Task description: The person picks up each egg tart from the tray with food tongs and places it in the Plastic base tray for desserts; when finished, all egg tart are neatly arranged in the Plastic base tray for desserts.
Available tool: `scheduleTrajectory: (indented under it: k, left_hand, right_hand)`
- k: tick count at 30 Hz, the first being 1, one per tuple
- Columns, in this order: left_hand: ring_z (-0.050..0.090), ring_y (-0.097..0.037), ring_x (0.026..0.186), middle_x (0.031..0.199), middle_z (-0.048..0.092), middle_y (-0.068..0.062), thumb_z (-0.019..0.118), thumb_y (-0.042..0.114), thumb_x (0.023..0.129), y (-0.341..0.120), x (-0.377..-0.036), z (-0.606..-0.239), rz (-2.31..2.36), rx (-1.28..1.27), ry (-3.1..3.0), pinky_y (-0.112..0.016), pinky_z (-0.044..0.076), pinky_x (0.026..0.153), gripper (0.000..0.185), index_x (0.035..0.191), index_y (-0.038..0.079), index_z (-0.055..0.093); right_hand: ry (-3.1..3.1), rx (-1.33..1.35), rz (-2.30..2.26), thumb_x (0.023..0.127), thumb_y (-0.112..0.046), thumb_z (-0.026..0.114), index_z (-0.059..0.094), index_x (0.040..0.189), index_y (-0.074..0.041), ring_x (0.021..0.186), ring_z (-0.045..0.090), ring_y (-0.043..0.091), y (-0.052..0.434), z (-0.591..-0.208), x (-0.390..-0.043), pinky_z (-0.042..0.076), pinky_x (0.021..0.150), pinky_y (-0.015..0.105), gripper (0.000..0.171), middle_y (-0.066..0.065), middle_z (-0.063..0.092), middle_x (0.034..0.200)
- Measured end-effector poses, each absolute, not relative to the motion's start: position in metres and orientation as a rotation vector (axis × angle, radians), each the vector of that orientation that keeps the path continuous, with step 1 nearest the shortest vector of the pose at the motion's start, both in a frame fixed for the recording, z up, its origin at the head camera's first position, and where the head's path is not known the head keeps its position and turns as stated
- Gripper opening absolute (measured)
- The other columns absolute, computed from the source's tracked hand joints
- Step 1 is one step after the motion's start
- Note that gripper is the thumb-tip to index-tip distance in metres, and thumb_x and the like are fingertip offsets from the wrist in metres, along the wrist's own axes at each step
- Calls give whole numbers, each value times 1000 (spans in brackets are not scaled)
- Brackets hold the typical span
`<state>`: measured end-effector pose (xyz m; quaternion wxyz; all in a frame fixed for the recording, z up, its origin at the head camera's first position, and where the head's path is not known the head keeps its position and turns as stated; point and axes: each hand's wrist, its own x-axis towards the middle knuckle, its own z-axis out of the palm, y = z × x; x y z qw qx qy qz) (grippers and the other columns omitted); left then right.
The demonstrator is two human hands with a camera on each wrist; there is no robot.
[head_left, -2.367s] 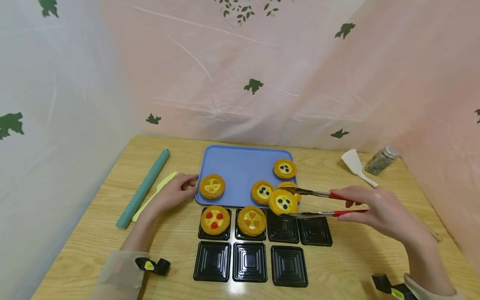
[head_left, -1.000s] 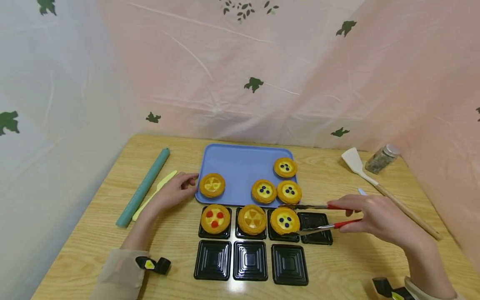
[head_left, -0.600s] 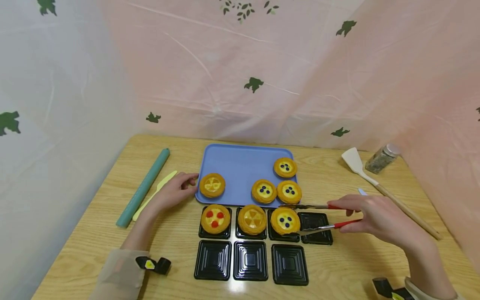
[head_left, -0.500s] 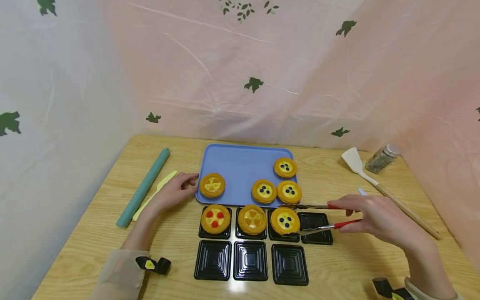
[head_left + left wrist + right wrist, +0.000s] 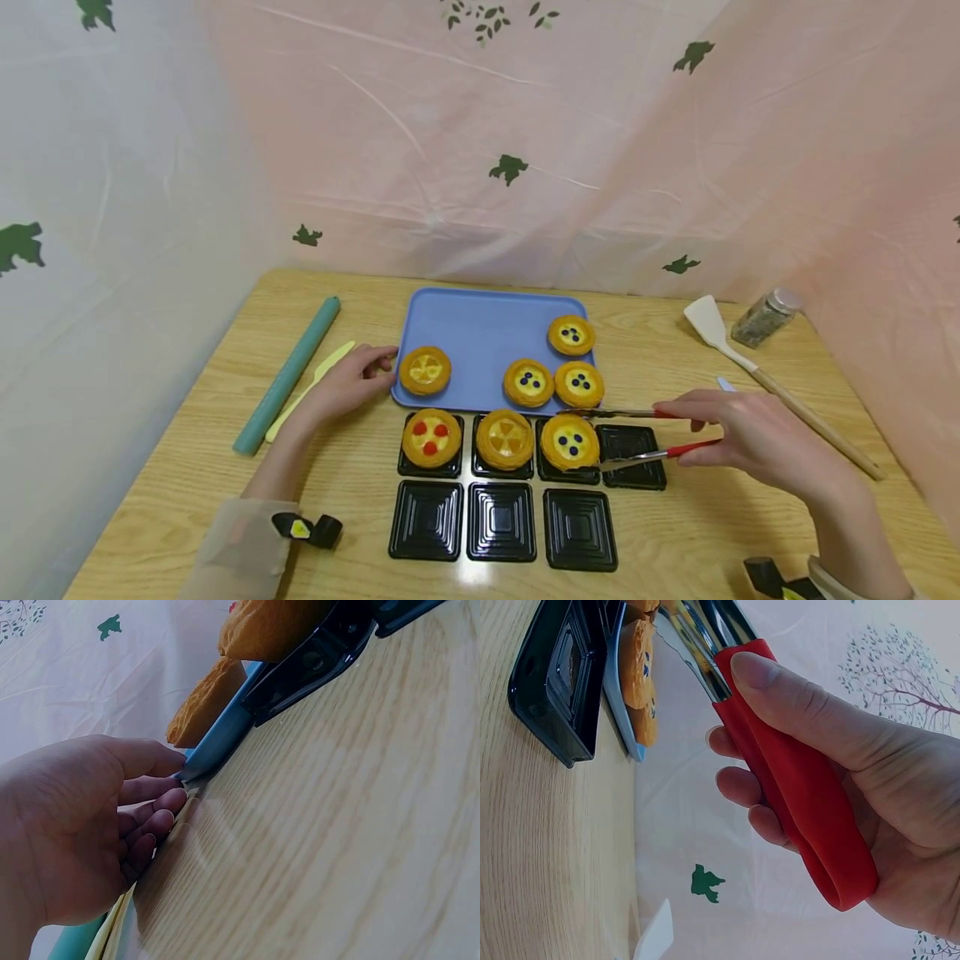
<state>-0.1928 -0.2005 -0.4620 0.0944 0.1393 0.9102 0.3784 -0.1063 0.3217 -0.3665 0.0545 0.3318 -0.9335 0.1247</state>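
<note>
Right hand (image 5: 750,433) grips the red-handled tongs (image 5: 637,435), tips spread around the blueberry tart (image 5: 570,442) sitting in a black tray (image 5: 567,476) at lower centre. Left hand (image 5: 345,385), fingers relaxed, touches the blue tray (image 5: 480,333) edge at centre left.

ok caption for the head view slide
Right hand holds red-handled tongs around a blueberry tart on a black tray; left hand touches the blue tray.

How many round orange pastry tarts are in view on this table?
7. Four round orange pastry tarts sit on the blue tray. Three sit in black square cups. None seems hidden.
</note>
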Motion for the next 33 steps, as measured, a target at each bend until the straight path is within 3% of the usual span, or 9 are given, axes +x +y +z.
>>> scheduleTrajectory:
  k: [33]
  left_hand:
    - [54,-20,95,111,63,-13,64,23,99,-200,-191,-460,1106,382,2709,-34,44,84,52,145,0,56]
  right_hand:
    - [-2869,1002,357,67,-30,95,77,119,-26,79,57,-12,321,-368,-107,48,60,19,55,-13,77,108]
